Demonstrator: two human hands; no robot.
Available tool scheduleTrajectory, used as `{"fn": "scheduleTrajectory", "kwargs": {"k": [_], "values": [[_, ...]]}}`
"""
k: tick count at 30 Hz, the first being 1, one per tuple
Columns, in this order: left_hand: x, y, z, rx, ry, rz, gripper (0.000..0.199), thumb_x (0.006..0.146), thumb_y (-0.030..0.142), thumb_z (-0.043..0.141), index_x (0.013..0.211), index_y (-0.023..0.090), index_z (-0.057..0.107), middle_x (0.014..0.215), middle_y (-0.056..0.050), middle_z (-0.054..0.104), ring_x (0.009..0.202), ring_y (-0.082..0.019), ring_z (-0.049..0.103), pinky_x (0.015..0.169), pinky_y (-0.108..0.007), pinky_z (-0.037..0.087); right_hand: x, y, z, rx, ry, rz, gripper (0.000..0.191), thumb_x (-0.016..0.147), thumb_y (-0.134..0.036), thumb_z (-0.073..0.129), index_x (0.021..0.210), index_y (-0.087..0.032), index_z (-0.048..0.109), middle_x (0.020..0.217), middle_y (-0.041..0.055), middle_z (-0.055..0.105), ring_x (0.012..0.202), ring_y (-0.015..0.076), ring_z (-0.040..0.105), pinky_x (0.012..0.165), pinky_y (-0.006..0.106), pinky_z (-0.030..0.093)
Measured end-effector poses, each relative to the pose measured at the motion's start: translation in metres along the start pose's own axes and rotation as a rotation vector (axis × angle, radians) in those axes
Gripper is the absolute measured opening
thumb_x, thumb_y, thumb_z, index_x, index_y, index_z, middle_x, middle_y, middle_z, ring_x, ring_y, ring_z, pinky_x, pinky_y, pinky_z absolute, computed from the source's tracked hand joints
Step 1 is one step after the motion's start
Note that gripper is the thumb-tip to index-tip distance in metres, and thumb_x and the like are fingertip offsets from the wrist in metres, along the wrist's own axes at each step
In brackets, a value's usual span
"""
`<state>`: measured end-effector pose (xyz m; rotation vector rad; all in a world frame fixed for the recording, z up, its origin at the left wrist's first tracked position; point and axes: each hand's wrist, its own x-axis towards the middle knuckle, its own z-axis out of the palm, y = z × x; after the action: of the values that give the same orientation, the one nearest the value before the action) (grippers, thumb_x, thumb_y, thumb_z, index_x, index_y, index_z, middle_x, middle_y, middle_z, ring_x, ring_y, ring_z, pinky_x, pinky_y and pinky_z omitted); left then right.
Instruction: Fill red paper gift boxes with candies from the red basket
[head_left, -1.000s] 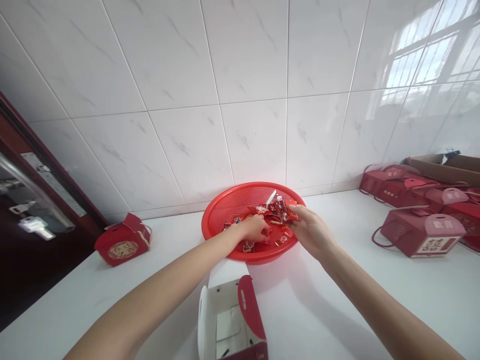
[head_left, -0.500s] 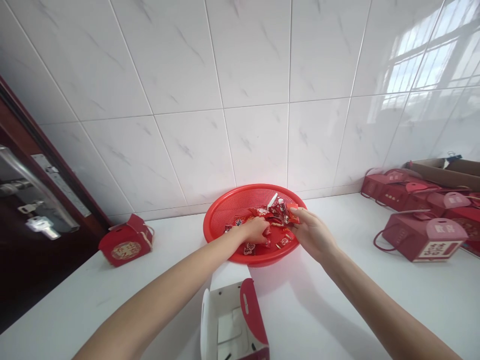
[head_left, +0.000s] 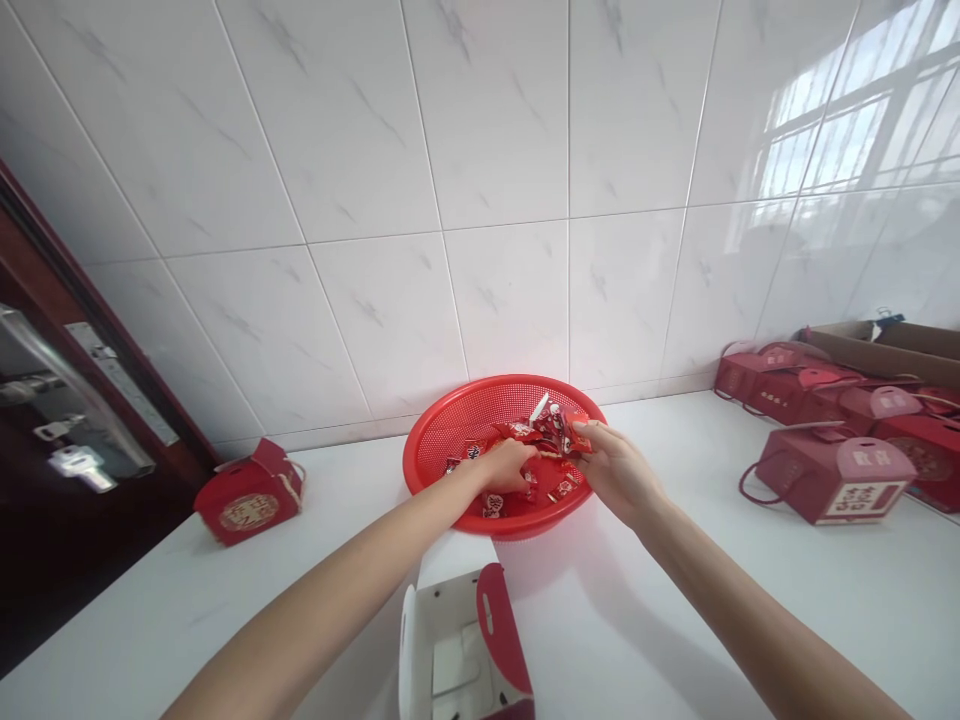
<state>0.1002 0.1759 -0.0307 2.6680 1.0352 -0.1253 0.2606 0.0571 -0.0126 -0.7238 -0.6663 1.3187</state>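
Note:
A red perforated plastic basket [head_left: 444, 415] stands against the tiled wall with several red-wrapped candies [head_left: 493, 505] in it. My left hand [head_left: 511, 465] is down inside it, fingers curled round a red candy wrapper that they mostly cover. At the basket's right side, my right hand [head_left: 611, 468] pinches a bunch of wrapped candies [head_left: 556, 425] between thumb and fingers. Nearer to me, an open gift box [head_left: 450, 640], white inside with a red flap, sits below the basket; its near end is cut off by the frame.
A closed red gift box [head_left: 249, 495] stands at the left by a dark door [head_left: 45, 520] with keys in its lock. On the right are a pink-red gift box [head_left: 836, 475], several more red boxes [head_left: 787, 380] and a brown cardboard carton [head_left: 885, 345]. All rest on a white counter [head_left: 637, 630].
The view has shifted slightly. Both hands stay at the basket in nearly the same pose, the right one still holding its candies.

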Motion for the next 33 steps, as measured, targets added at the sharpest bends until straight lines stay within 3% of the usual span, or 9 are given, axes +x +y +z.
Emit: {"fn": "scheduleTrajectory", "kwargs": {"k": [6, 10, 15, 21, 24, 27, 30, 33], "values": [[-0.001, -0.001, -0.003, 0.025, -0.020, 0.011, 0.015, 0.077, 0.032, 0.075, 0.088, 0.022, 0.074, 0.082, -0.002, 0.071, 0.090, -0.023, 0.065, 0.070, -0.026, 0.047, 0.000, 0.000, -0.001, 0.004, 0.009, 0.001, 0.034, 0.057, -0.035, 0.095, 0.060, -0.020, 0.065, 0.081, 0.0037, 0.070, 0.085, 0.0200, 0.061, 0.079, 0.032, 0.051], [-0.003, 0.000, -0.003, 0.018, -0.031, 0.000, 0.017, 0.082, 0.041, 0.071, 0.083, 0.025, 0.078, 0.078, -0.001, 0.071, 0.091, -0.022, 0.064, 0.071, -0.025, 0.047, 0.000, 0.000, 0.000, -0.004, 0.010, -0.011, 0.034, 0.057, -0.036, 0.095, 0.060, -0.020, 0.066, 0.080, 0.0030, 0.069, 0.085, 0.0202, 0.061, 0.079, 0.032, 0.051], [-0.003, -0.001, -0.004, -0.011, -0.062, -0.025, 0.014, 0.081, 0.032, 0.068, 0.086, 0.027, 0.080, 0.080, 0.000, 0.072, 0.078, -0.017, 0.064, 0.067, -0.024, 0.048, 0.001, 0.000, -0.001, -0.020, -0.002, -0.013, 0.033, 0.060, -0.036, 0.093, 0.060, -0.020, 0.064, 0.080, 0.0031, 0.069, 0.085, 0.0205, 0.061, 0.079, 0.033, 0.051], [-0.003, -0.004, -0.005, -0.087, -0.046, -0.064, 0.005, 0.069, 0.024, 0.076, 0.073, 0.022, 0.074, 0.072, 0.002, 0.069, 0.067, -0.015, 0.062, 0.061, -0.024, 0.047, 0.002, 0.000, -0.002, -0.003, 0.003, -0.029, 0.031, 0.058, -0.035, 0.093, 0.062, -0.020, 0.066, 0.078, 0.0024, 0.069, 0.084, 0.0202, 0.061, 0.079, 0.033, 0.052], [-0.004, -0.007, -0.008, -0.169, 0.019, -0.096, 0.006, 0.067, 0.019, 0.076, 0.070, 0.021, 0.071, 0.072, 0.001, 0.069, 0.066, -0.016, 0.062, 0.060, -0.025, 0.047, 0.001, -0.003, -0.001, -0.010, -0.005, -0.023, 0.029, 0.060, -0.034, 0.092, 0.062, -0.021, 0.066, 0.082, 0.0036, 0.071, 0.087, 0.0216, 0.063, 0.083, 0.036, 0.053], [-0.004, -0.008, -0.015, -0.282, 0.156, -0.108, 0.007, 0.070, 0.015, 0.072, 0.074, 0.020, 0.069, 0.084, -0.002, 0.072, 0.078, -0.020, 0.066, 0.069, -0.029, 0.051, 0.000, -0.005, 0.000, -0.019, -0.007, -0.029, 0.029, 0.061, -0.033, 0.090, 0.062, -0.021, 0.065, 0.085, 0.0045, 0.072, 0.088, 0.0227, 0.064, 0.084, 0.038, 0.054], [-0.006, -0.007, -0.025, -0.441, 0.292, -0.100, 0.011, 0.077, 0.020, 0.072, 0.087, 0.019, 0.071, 0.102, -0.005, 0.074, 0.096, -0.023, 0.068, 0.081, -0.032, 0.054, 0.001, -0.006, 0.000, -0.029, -0.004, -0.033, 0.027, 0.061, -0.034, 0.089, 0.063, -0.021, 0.065, 0.086, 0.0051, 0.073, 0.088, 0.0235, 0.064, 0.083, 0.038, 0.054], [-0.015, -0.005, -0.033, -0.617, 0.374, -0.085, 0.029, 0.082, 0.026, 0.073, 0.109, 0.016, 0.070, 0.108, -0.009, 0.075, 0.100, -0.023, 0.070, 0.085, -0.033, 0.057, 0.001, -0.006, 0.000, -0.039, -0.002, -0.028, 0.028, 0.061, -0.035, 0.090, 0.063, -0.021, 0.066, 0.086, 0.0049, 0.073, 0.087, 0.0234, 0.064, 0.083, 0.038, 0.054]]}}
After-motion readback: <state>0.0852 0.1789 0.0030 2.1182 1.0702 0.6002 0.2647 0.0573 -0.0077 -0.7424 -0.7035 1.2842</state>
